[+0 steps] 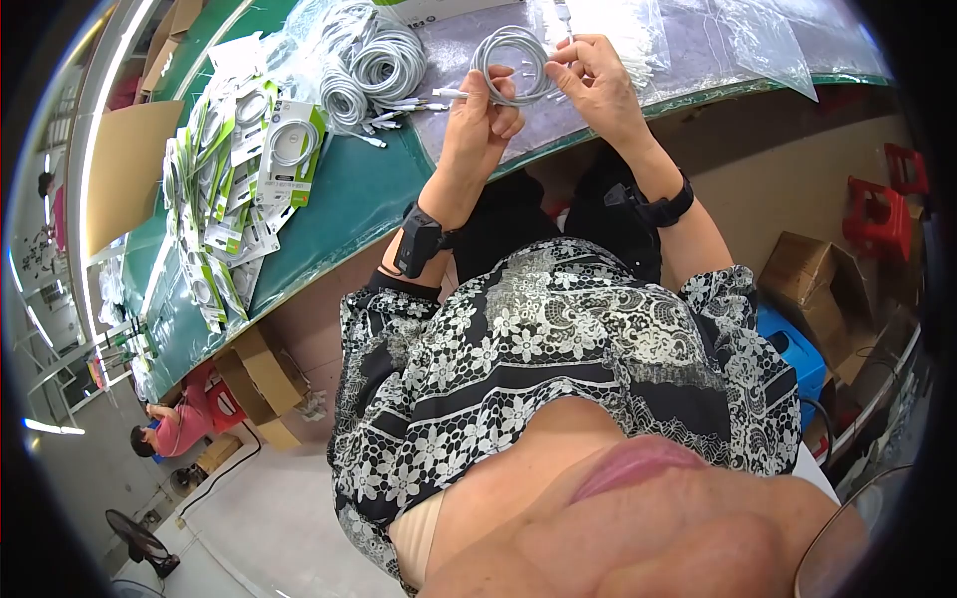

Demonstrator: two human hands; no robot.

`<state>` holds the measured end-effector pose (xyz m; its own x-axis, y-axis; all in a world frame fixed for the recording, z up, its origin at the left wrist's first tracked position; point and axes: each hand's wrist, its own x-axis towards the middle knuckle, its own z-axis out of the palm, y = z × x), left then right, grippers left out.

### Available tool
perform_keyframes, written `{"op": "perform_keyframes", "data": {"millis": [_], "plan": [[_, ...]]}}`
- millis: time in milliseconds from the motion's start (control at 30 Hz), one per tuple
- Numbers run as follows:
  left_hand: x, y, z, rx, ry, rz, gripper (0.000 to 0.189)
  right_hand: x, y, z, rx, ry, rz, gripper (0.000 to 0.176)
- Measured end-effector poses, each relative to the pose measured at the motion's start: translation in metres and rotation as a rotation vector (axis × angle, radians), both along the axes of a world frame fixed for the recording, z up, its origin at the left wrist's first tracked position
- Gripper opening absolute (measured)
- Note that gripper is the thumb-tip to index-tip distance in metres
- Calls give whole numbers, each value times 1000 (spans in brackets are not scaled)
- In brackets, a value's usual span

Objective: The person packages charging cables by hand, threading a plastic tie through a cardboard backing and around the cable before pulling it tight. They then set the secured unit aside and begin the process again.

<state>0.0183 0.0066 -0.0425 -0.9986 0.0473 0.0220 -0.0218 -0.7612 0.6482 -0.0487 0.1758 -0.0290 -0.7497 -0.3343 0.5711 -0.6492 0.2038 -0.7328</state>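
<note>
The left hand (485, 108) and the right hand (601, 82) grip one coiled white cable (510, 62) above the near edge of the green worktop (349, 199); packaged cables (239, 184) crowd its left edge.

- part of the coiled white cable (510, 62) is hidden behind the fingers of the left hand (483, 105) and the right hand (598, 80), which both grip it.
- the print on the packaged cable cards (287, 149) is too small to read.
- the clear bags (743, 35) and the white box (429, 8) are cut off by the top edge.
- a distant person (169, 431) is too small to tell what they handle.
</note>
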Motion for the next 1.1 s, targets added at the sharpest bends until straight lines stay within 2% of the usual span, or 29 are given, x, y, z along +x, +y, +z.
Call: {"op": "perform_keyframes", "data": {"millis": [100,200,367,500,600,633,733,833,933,1033,1100], "plan": [[2,6,0,-3,2,41,39,1,0,-1,21,-30,24,17],[2,7,-1,12,2,48,40,5,1,4,-47,-281,118,21],[6,4,-3,43,-1,-1,43,14,2,18,-8,-417,109,23],[10,2,0,79,7,-33,45,19,1,18,-109,-420,136,28],[15,1,-1,94,1,-36,46,20,0,17,-350,-540,198,26],[16,1,-2,89,-7,-30,46,19,1,17,-350,-539,199,26],[17,4,1,76,-24,-37,47,12,7,16,-54,-401,248,24],[17,6,4,61,-42,-59,48,9,8,20,-70,-446,235,25],[15,1,4,-13,-69,-190,48,9,8,22,-78,-486,223,28],[12,7,2,-92,-130,-168,47,9,6,20,-80,-521,210,34],[12,11,3,-133,-163,-159,46,7,3,15,33,-234,180,34]]}}
